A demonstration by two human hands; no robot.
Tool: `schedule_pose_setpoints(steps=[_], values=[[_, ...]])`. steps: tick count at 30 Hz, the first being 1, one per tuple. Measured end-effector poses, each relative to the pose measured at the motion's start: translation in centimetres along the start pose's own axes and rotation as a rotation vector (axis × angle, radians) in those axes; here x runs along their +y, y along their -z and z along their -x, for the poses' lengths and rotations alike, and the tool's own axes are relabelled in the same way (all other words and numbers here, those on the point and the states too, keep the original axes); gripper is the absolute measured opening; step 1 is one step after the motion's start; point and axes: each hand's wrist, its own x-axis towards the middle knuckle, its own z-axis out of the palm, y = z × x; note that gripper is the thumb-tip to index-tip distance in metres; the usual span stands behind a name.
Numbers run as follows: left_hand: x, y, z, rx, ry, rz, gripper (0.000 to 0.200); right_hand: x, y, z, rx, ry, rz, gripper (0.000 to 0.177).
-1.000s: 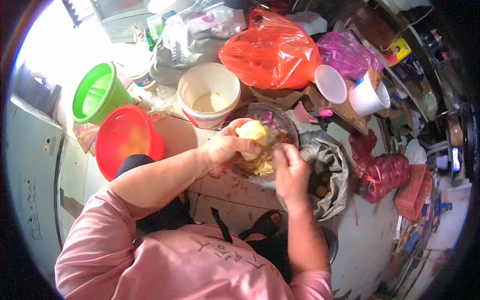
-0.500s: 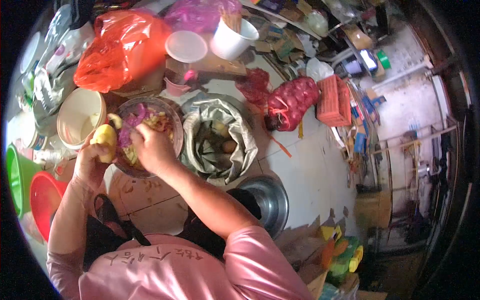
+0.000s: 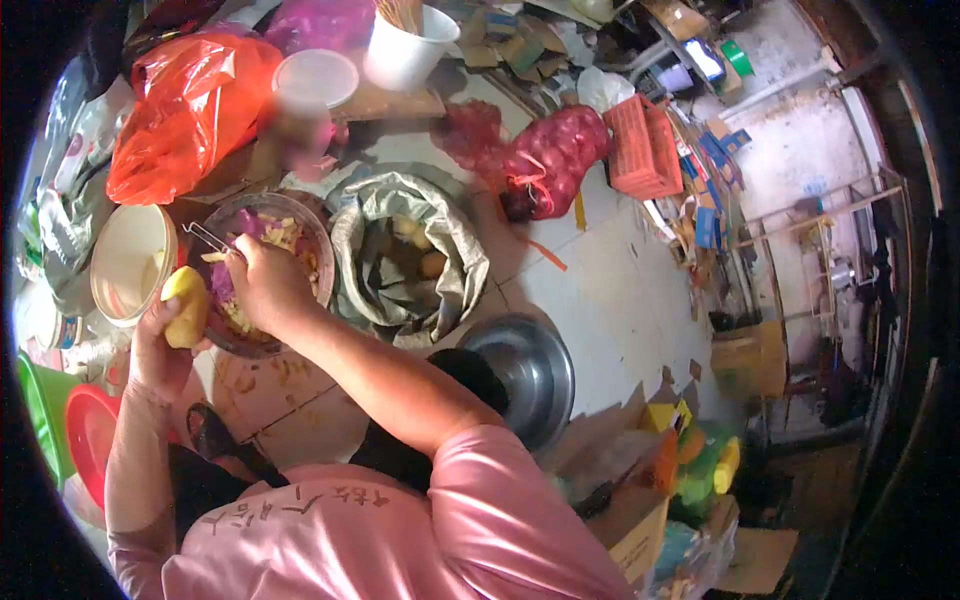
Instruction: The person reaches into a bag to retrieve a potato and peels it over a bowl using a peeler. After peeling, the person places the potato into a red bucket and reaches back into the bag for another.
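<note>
A partly peeled potato (image 3: 187, 312) is gripped in my left hand (image 3: 158, 350), its upper end pale yellow and bare. My right hand (image 3: 265, 288) is closed on a peeler (image 3: 207, 238), whose metal head points left, just above the potato and apart from it. Under both hands lies a round basin (image 3: 325, 240) of peelings, with something purple among them. To the left stands a cream bucket (image 3: 103, 262) with a little pale content at its bottom. Right of the basin, an open woven sack (image 3: 462, 240) holds several potatoes.
A red net bag of onions (image 3: 560, 155) and a red crate (image 3: 642, 150) sit at the far right. A metal basin (image 3: 545, 375) is beside my leg. Green (image 3: 42, 410) and red (image 3: 92, 435) tubs stand at left. Behind are a red plastic bag (image 3: 190, 100) and a white bucket (image 3: 405, 55).
The peeler has come away from the potato, and its metal head now shows. The potato is more upright, with its bare end up. The whole view has shifted slightly.
</note>
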Motion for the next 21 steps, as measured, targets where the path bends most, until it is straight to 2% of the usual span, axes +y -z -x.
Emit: schedule_pose_setpoints(steps=[3, 4, 5, 7, 8, 10, 13, 16, 18, 19, 21], values=[[-0.7, 2.2, -2.1, -0.003, 0.036, 0.000, 0.052, -1.1, 0.5, 0.4, -0.001, 0.016, -0.031, 0.020], [-0.5, 1.3, -1.6, 0.100, 0.052, 0.010, 0.045, -1.4, 0.3, 0.7, -0.061, 0.029, -0.050, 0.020], [-0.6, 1.3, -1.6, 0.096, 0.055, 0.008, 0.045, -1.6, 0.1, 1.0, -0.120, 0.042, -0.070, 0.020], [-0.7, 1.6, -1.8, -0.067, 0.018, -0.013, 0.044, -2.0, 0.0, 2.0, -0.120, 0.141, -0.089, 0.017], [-0.9, 2.1, -1.9, -0.069, 0.024, -0.017, 0.044, -2.1, -0.1, 2.2, -0.119, 0.131, -0.061, 0.016], [-1.4, 2.8, -2.0, 0.070, 0.058, 0.008, 0.045, -2.5, 0.1, 2.2, -0.121, 0.121, -0.034, 0.015], [-1.2, 2.2, -1.4, 0.123, 0.056, 0.001, 0.045, -2.6, 0.6, 2.1, -0.144, 0.100, -0.044, 0.015], [-1.1, 3.0, -1.7, 0.051, 0.063, -0.034, 0.053, -2.3, 0.4, 1.9, -0.162, 0.093, -0.050, 0.016], [-0.9, 2.2, -1.2, 0.001, 0.040, -0.111, 0.058, -1.9, 0.2, 1.9, -0.138, 0.055, -0.020, 0.017], [-0.7, 1.6, -0.7, -0.042, 0.015, -0.179, 0.064, -0.5, -0.1, 0.9, -0.179, -0.069, 0.108, 0.018], [-0.4, 0.7, 0.2, -0.106, 0.012, -0.194, 0.070, 2.5, 0.9, -0.6, -0.059, -0.192, 0.050, 0.020]])
